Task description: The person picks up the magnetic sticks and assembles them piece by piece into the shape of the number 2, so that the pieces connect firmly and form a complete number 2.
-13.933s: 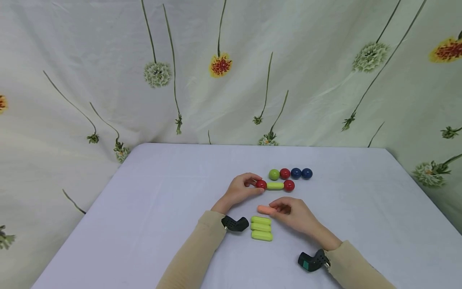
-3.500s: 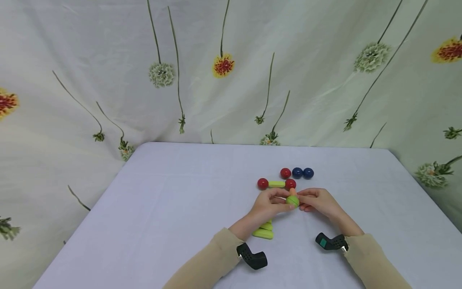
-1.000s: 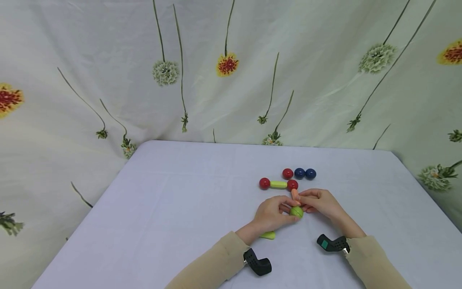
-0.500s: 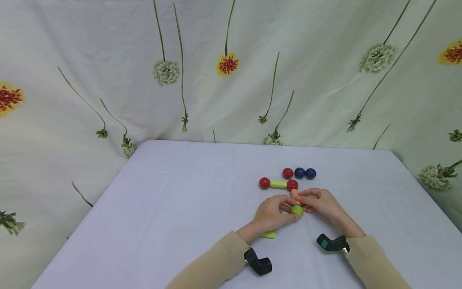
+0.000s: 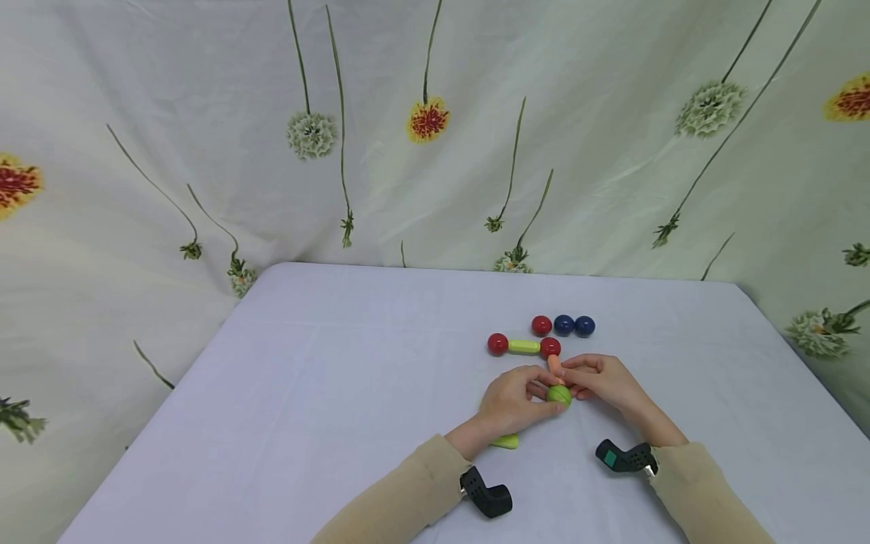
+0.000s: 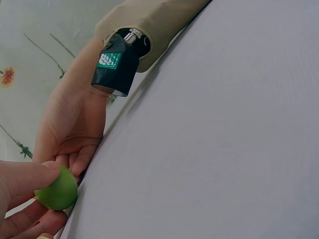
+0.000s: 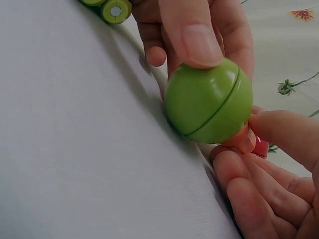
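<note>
In the head view my left hand [image 5: 519, 399] pinches a green ball [image 5: 559, 395] between thumb and fingers. My right hand [image 5: 608, 384] grips an orange rod [image 5: 553, 365], whose near end meets that ball. At its far end the rod reaches a red ball [image 5: 550, 347]; whether they are joined I cannot tell. A yellow-green rod [image 5: 524, 347] lies between this red ball and another red ball [image 5: 498, 344] to the left. Close up in the right wrist view, the green ball [image 7: 207, 104] has a seam line around it.
Behind the hands stand a loose red ball [image 5: 541, 326] and two dark blue balls [image 5: 574, 326] in a row. A yellow-green rod [image 5: 506, 441] shows partly beneath my left wrist. The white table [image 5: 326, 393] ends at a flowered cloth [image 5: 598, 136].
Since the oldest frame, the green ball has left the back row for my left hand, and the orange rod has turned to point from the red ball toward me. In the last second, hardly any motion.
</note>
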The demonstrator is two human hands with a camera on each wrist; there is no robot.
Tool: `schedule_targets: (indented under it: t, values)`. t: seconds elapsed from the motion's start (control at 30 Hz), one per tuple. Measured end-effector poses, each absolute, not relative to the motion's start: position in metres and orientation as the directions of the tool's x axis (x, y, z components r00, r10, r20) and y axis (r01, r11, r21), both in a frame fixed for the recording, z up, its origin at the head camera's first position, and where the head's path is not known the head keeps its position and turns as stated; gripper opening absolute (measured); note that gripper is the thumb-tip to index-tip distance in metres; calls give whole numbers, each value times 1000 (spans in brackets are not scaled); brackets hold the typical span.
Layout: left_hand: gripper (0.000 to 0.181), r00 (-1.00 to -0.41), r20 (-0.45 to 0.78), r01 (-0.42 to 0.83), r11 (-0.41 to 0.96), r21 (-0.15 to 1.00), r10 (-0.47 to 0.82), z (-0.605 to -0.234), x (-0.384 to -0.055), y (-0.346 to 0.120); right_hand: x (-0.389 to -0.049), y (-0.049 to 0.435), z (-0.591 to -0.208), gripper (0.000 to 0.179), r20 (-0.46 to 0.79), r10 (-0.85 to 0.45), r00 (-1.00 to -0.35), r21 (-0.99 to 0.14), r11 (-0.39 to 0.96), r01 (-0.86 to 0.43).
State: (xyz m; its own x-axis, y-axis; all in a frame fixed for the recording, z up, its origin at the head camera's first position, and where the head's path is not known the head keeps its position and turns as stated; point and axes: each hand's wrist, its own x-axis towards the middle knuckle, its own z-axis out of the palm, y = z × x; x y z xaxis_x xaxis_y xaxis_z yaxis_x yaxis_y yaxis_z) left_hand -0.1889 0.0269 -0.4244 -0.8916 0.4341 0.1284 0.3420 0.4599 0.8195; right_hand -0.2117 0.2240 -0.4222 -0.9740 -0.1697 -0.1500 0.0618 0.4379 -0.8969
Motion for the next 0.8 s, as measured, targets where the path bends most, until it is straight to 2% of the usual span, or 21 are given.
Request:
schedule_targets:
  t: [0.8]
  values:
    - [26,-893,139,350,467,812,427,-424,-188,25,-209,219,-422,50,-126,-146,-981,-856,516,33]
